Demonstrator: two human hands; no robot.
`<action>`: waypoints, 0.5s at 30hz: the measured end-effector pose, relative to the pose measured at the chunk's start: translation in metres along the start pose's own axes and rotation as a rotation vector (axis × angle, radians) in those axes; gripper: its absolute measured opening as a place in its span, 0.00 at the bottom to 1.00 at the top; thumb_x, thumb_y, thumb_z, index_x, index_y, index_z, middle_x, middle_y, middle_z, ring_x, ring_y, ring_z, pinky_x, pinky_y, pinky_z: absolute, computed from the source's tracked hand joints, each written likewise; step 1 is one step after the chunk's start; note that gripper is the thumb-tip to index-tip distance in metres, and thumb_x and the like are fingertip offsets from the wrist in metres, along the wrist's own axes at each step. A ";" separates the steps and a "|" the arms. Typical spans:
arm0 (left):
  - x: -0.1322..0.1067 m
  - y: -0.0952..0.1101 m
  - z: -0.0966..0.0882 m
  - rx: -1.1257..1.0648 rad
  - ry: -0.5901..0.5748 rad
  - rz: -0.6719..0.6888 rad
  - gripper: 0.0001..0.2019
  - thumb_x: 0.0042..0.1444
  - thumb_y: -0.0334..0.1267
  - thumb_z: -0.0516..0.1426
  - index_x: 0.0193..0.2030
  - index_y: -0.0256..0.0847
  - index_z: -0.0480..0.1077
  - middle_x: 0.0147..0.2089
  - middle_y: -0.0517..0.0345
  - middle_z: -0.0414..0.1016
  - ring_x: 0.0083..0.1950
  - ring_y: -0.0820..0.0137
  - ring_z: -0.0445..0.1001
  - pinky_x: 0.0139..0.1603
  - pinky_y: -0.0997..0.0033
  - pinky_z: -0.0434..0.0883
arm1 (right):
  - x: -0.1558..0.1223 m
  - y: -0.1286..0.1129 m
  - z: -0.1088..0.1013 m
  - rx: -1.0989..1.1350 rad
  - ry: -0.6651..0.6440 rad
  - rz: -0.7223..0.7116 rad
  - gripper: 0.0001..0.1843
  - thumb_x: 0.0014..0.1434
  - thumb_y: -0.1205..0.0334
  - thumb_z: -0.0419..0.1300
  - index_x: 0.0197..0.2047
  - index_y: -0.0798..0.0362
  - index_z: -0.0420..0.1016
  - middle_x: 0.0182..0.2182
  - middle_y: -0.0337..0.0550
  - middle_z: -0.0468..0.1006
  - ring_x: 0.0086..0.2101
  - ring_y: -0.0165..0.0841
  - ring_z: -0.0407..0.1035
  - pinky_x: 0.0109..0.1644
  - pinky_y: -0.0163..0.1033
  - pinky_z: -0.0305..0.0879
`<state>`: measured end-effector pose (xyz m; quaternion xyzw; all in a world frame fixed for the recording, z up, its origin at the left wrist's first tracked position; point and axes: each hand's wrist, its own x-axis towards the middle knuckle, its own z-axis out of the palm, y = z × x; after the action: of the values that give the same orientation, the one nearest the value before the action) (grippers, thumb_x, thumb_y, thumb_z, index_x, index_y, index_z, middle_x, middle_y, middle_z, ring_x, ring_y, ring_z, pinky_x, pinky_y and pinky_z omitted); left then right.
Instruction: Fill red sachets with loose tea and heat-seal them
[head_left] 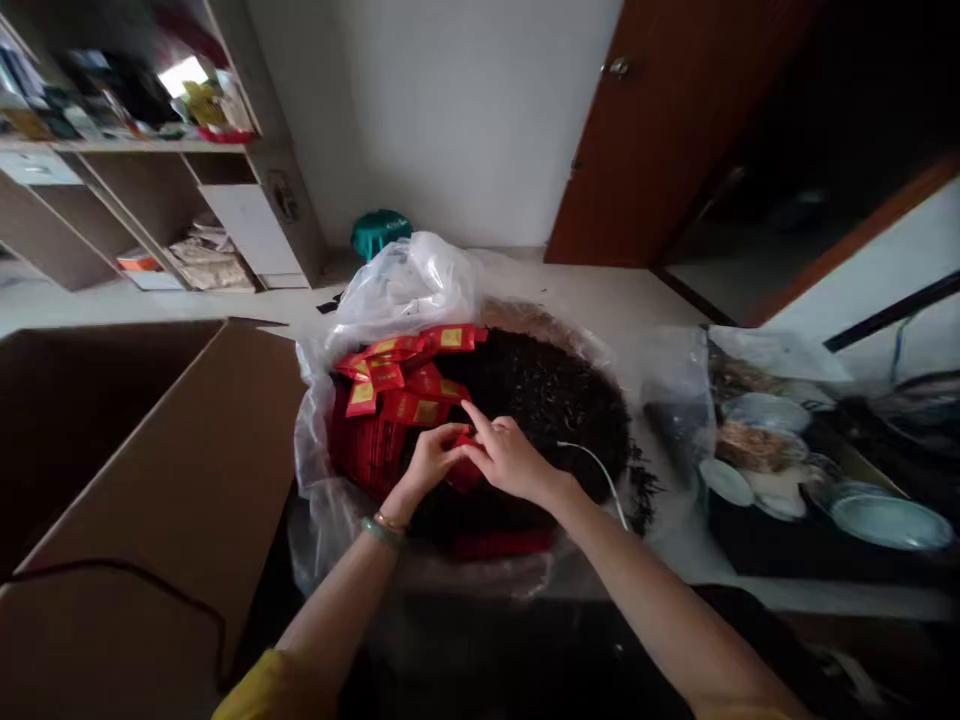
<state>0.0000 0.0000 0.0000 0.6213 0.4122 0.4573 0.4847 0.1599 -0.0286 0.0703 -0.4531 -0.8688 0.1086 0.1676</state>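
Note:
My left hand (429, 462) and my right hand (508, 458) meet over a big clear plastic bag (405, 290) that holds a heap of dark loose leaves (555, 400) and a pile of small red sachets with gold labels (397, 385). Both hands pinch one red sachet (463, 470) between their fingers, just above the leaves. The left wrist wears a green bangle and a thin bracelet. The sachet pile lies just left of the hands. A thin white wire (596, 465) rests on the leaves to the right.
An open cardboard box (172, 470) stands at the left. A dark tray with bowls and plates (810, 470) sits at the right under plastic. Shelves (150, 160) fill the back left, a brown door (660, 130) the back right, a teal tub (379, 230) by the wall.

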 end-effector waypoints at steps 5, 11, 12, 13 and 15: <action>0.001 0.007 0.001 -0.062 0.003 -0.017 0.26 0.41 0.56 0.65 0.39 0.35 0.76 0.35 0.51 0.80 0.36 0.65 0.76 0.40 0.69 0.70 | 0.000 0.006 0.003 0.153 0.084 0.000 0.35 0.63 0.61 0.54 0.68 0.58 0.43 0.38 0.51 0.79 0.39 0.40 0.73 0.48 0.48 0.65; 0.002 0.015 0.000 -0.222 0.120 -0.119 0.20 0.40 0.52 0.66 0.27 0.35 0.72 0.23 0.61 0.74 0.23 0.76 0.68 0.26 0.77 0.65 | 0.001 0.017 -0.004 0.321 0.411 0.082 0.31 0.58 0.60 0.59 0.63 0.52 0.57 0.39 0.47 0.76 0.39 0.37 0.71 0.48 0.45 0.68; 0.002 0.016 0.000 -0.254 0.140 -0.128 0.20 0.39 0.52 0.66 0.26 0.35 0.71 0.22 0.62 0.72 0.22 0.77 0.66 0.24 0.78 0.63 | 0.001 0.018 -0.004 0.313 0.426 0.128 0.30 0.55 0.59 0.61 0.60 0.52 0.61 0.39 0.47 0.76 0.38 0.38 0.71 0.46 0.45 0.68; 0.002 0.018 0.000 -0.277 0.159 -0.129 0.20 0.39 0.51 0.67 0.25 0.35 0.70 0.21 0.64 0.71 0.21 0.78 0.65 0.23 0.79 0.62 | 0.001 0.018 -0.005 0.322 0.403 0.176 0.29 0.53 0.58 0.63 0.58 0.53 0.65 0.39 0.48 0.77 0.36 0.37 0.71 0.43 0.44 0.69; 0.001 0.021 0.001 -0.284 0.190 -0.117 0.19 0.39 0.49 0.67 0.25 0.35 0.69 0.20 0.65 0.70 0.21 0.79 0.64 0.23 0.80 0.61 | 0.000 0.019 -0.004 0.392 0.299 0.248 0.21 0.52 0.56 0.63 0.49 0.53 0.72 0.34 0.45 0.78 0.30 0.35 0.72 0.37 0.40 0.70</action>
<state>0.0028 -0.0030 0.0206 0.4756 0.4229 0.5385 0.5522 0.1753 -0.0177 0.0675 -0.5261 -0.7346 0.2261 0.3640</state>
